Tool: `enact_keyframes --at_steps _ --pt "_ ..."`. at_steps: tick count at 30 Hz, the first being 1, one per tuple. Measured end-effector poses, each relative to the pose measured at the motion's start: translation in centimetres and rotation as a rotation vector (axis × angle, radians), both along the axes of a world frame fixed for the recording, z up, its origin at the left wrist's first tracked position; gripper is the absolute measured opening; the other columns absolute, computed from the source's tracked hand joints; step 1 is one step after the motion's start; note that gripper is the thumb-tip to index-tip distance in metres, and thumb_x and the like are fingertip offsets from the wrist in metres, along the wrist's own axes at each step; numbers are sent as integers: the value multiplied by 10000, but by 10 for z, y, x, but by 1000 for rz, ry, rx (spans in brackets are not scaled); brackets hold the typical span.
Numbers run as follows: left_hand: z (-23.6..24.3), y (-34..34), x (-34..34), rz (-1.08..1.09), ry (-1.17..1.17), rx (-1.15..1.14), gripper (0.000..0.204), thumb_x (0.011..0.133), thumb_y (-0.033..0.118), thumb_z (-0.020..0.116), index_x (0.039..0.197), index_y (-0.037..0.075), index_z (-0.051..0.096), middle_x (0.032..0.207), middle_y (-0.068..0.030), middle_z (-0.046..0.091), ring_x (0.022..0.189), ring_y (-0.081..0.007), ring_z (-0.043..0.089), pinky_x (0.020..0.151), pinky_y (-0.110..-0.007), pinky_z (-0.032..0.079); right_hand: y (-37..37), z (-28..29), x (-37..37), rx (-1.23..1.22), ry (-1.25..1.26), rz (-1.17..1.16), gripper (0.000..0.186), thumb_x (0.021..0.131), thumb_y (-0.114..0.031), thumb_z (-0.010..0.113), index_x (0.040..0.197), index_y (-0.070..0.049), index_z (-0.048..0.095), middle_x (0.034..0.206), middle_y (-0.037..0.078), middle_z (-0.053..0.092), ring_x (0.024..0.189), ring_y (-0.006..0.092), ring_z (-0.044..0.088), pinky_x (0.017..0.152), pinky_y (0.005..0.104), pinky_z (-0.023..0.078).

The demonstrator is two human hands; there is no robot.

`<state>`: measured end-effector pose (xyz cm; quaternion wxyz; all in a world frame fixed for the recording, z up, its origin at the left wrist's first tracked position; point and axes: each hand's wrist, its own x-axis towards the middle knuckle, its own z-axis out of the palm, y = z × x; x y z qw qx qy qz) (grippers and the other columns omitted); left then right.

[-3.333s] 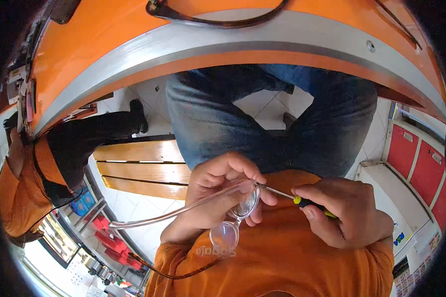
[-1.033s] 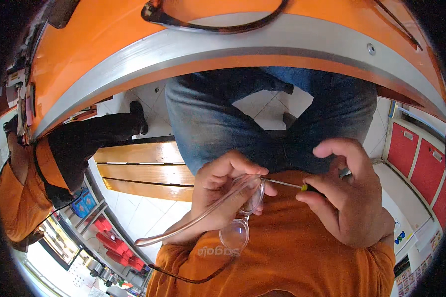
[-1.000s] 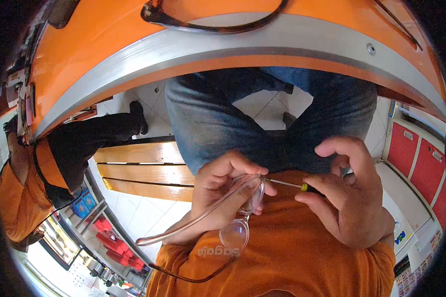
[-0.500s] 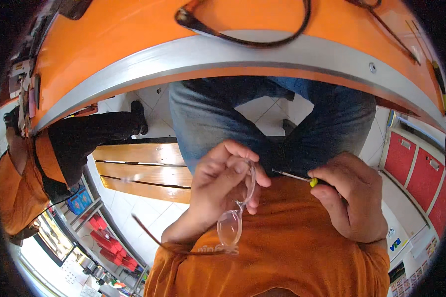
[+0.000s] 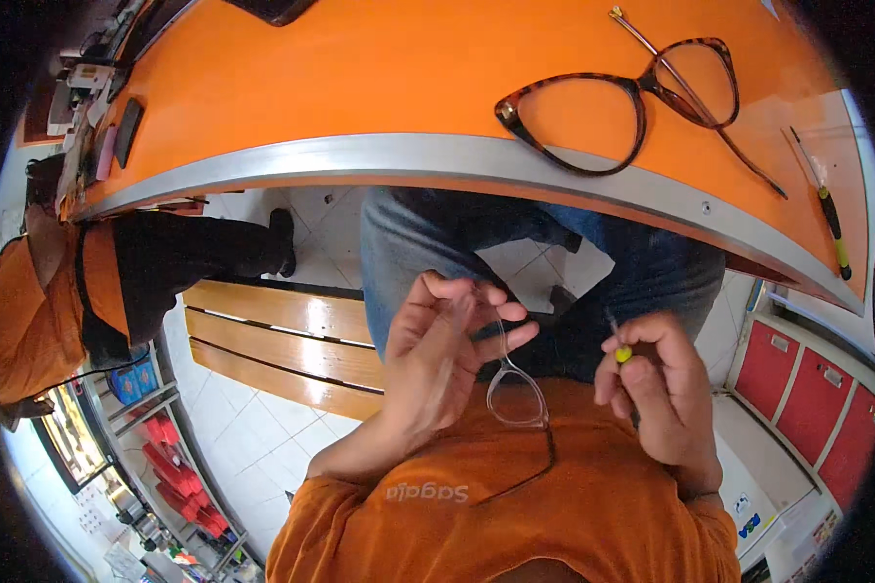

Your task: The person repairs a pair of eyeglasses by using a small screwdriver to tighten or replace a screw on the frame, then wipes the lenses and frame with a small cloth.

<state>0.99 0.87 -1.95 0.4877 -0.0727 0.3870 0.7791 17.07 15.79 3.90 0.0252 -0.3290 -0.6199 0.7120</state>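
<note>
So the clear-framed glasses [image 5: 515, 394] now hang lens-down over the person's lap, and the screwdriver [image 5: 619, 347] tip has come off the hinge, looks like a pause to regrip. Left hand [image 5: 444, 361] pinches the frame's top, fingers fanned. Right hand [image 5: 659, 389] stays curled around the yellow-handled driver, just beside. Tortoiseshell glasses [image 5: 617, 105] sit on the orange counter [image 5: 360, 97].

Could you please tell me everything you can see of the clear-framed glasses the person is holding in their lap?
The clear-framed glasses have a thin, transparent, plastic-looking frame with rounded lenses. They hang roughly on edge, lens downward, over the orange shirt and above the jeans. The left hand pinches them at the top, fingers curled around the upper rim near the hinge. A thin dark temple arm trails down across the shirt. The right hand, holding a small yellow-handled screwdriver, is apart from the frame, not touching it.
</note>
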Motion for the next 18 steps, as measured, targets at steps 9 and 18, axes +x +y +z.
enact_keyframes --at_steps 9,18 --pt "-20 -20 19 -103 89 134 99 957 80 570 1047 68 532 1078 -135 595 968 -212 624 845 -358 540 -6 -15 -7 143 -63 449 145 991 -160 479 1034 -42 550 728 138 635 658 303 672 573 399 503" --pt "-14 -41 8 -233 415 -117 148 901 -20 624 1039 12 580 978 -131 661 926 -179 662 809 -298 543 -22 -27 -8 402 74 466 174 923 -154 623 1040 -43 556 836 142 642 676 310 662 572 371 486"
